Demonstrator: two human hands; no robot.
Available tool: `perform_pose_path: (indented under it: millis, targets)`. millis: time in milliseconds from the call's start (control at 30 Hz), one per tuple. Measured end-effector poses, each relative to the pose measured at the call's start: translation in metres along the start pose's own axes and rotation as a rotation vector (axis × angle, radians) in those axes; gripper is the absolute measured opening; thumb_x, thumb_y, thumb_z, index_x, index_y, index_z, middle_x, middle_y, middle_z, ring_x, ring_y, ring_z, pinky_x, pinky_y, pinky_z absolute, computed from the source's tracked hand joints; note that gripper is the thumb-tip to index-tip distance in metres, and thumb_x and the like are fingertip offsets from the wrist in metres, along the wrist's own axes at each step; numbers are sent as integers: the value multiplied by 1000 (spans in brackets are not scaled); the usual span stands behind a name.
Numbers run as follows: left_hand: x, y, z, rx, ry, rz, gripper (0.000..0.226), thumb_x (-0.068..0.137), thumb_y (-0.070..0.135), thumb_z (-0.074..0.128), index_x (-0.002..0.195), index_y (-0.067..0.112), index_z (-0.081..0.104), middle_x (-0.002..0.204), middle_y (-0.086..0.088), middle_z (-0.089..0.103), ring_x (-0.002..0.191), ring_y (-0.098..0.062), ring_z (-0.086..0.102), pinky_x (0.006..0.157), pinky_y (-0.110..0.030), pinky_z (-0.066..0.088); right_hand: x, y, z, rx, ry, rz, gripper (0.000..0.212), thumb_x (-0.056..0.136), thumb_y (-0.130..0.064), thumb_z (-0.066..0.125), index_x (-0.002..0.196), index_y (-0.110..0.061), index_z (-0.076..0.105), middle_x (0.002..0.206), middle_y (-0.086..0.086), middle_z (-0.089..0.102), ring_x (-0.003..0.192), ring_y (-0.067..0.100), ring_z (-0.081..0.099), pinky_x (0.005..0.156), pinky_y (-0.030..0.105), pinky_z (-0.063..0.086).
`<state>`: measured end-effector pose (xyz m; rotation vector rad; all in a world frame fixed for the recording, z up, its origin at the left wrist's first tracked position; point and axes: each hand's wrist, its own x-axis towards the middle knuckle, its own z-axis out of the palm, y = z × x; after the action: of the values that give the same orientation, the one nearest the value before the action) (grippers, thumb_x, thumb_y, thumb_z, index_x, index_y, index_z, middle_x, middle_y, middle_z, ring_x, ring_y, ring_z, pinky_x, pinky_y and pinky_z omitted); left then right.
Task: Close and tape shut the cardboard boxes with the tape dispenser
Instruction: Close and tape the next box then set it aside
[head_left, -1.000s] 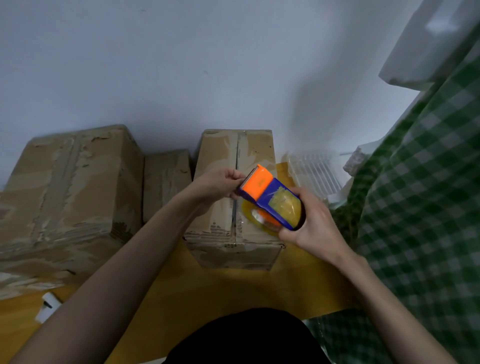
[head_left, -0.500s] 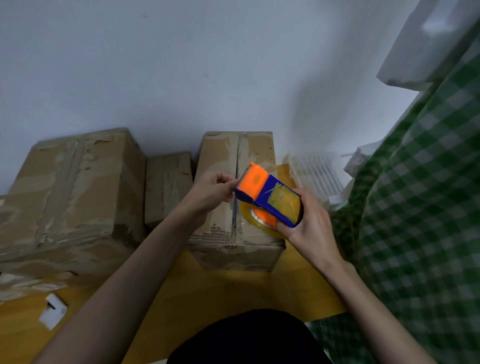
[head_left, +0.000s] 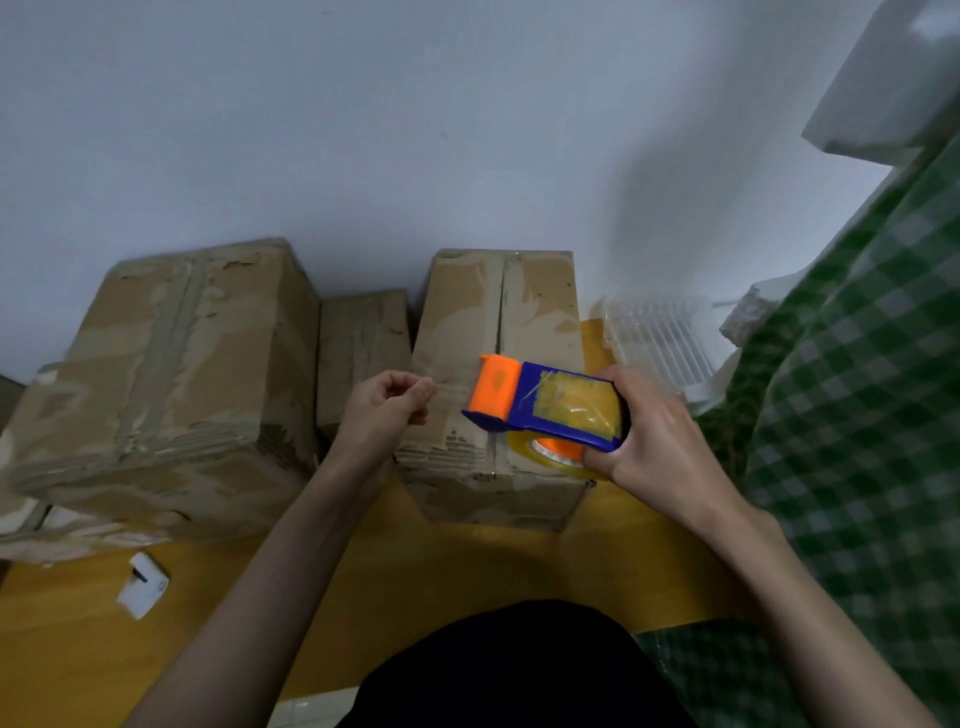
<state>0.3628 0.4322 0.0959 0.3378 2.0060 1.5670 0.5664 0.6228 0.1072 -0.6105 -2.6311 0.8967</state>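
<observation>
A blue and orange tape dispenser (head_left: 540, 410) with a roll of clear tape is gripped by my right hand (head_left: 654, 441) above the near right part of the middle cardboard box (head_left: 467, 322). This box has its flaps closed, with a seam down the middle. My left hand (head_left: 387, 410) hovers just left of the dispenser's orange end, thumb and forefinger pinched on a faint strip of clear tape that runs to the dispenser. A large closed box (head_left: 171, 353) stands at the left, and a small box (head_left: 363, 338) sits between the two.
The boxes stand against a white wall on a yellow wooden surface (head_left: 363, 561). A small white object (head_left: 141, 584) lies at the near left. A white plastic rack (head_left: 660, 343) and a green checked cloth (head_left: 857, 441) fill the right side.
My left hand has moved left, away from the dispenser's orange end, drawing tape out. My right hand has turned the dispenser flatter and shifted it slightly right.
</observation>
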Motion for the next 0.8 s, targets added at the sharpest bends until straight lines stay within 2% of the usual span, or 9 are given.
perform_pose_path:
  millis: [67,133,200,367,467,633,800]
  targets:
    - [-4,-19,-7,-58,36,-75,8,97,19,64,94,13,67,82,-1,62,78,-14,58,69,-26,47,0,-7,1,-30,-63,3,67,73,-35,88,126,-31,46,113,-21,49,102,-2,52,76,17,49]
    - [-8,-38,-12,-103,81,-122,12,97,15,64,85,12,66,75,-1,61,73,-14,55,68,-26,46,-1,-15,5,-41,-135,13,66,74,-33,88,124,-34,46,113,-19,51,103,2,53,79,23,53]
    - [-12,-52,-16,-133,107,-176,13,98,11,62,86,10,66,77,-4,60,73,-14,54,70,-25,46,1,-22,9,-66,-200,15,65,74,-34,87,123,-36,45,112,-18,52,102,3,54,81,28,56]
    - [-19,-84,-26,-173,134,-307,8,98,16,64,94,11,67,87,-6,63,81,-16,57,73,-27,47,10,-39,21,-151,-315,-36,57,76,-34,85,118,-37,46,107,-18,50,95,3,52,71,21,51]
    - [-19,-95,-25,-180,182,-334,8,98,18,64,95,12,67,91,-7,63,82,-16,56,70,-26,46,22,-53,33,-242,-335,-104,55,79,-39,81,119,-36,45,105,-16,50,88,5,50,61,17,43]
    - [-15,-100,-29,-163,227,-311,7,99,22,63,98,15,65,96,-7,64,87,-16,57,70,-25,46,34,-65,45,-342,-322,-145,68,77,-40,84,129,-31,41,113,-10,50,92,7,52,68,26,56]
    - [-9,-109,-32,-129,228,-324,10,98,23,65,99,13,66,96,-9,65,87,-18,59,67,-24,46,39,-70,52,-356,-321,-150,66,78,-41,82,129,-28,43,118,-9,49,98,10,54,73,31,58]
